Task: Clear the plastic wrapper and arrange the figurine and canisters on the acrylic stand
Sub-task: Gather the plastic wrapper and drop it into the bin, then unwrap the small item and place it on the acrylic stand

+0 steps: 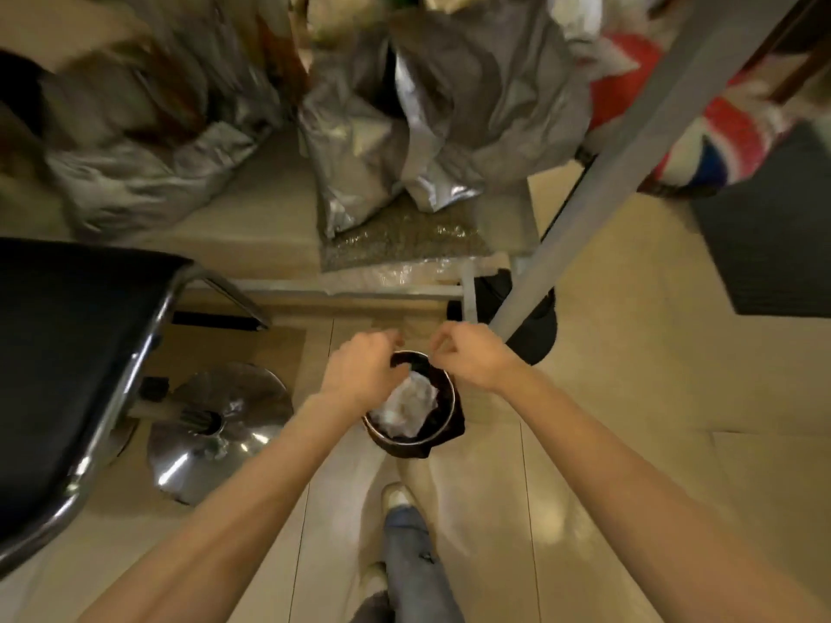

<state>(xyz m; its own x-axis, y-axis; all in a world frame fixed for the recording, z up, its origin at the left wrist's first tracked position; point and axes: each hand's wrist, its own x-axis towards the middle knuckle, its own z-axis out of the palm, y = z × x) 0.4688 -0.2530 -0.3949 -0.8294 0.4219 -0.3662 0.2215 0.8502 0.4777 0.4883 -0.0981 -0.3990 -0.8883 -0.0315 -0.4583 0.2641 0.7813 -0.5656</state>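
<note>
A crumpled clear plastic wrapper [411, 402] lies inside a small round bin [443, 427] lined with a black bag [452, 431] on the floor. My left hand [359, 366] hovers over the bin's left rim with its fingers curled down, pinching the far edge of the bag. My right hand [467, 357] is at the bin's far right rim, thumb and fingers pinched on the bag's edge. Neither hand touches the wrapper. The figurine, the canisters and the acrylic stand are out of view.
A black chair seat with a chrome frame [67, 375] and its shiny round base [216, 424] stand to the left. Silver foil bags [404, 141] crowd a low shelf ahead. A grey table leg [598, 204] slants down on the right. My feet [395, 496] are below the bin.
</note>
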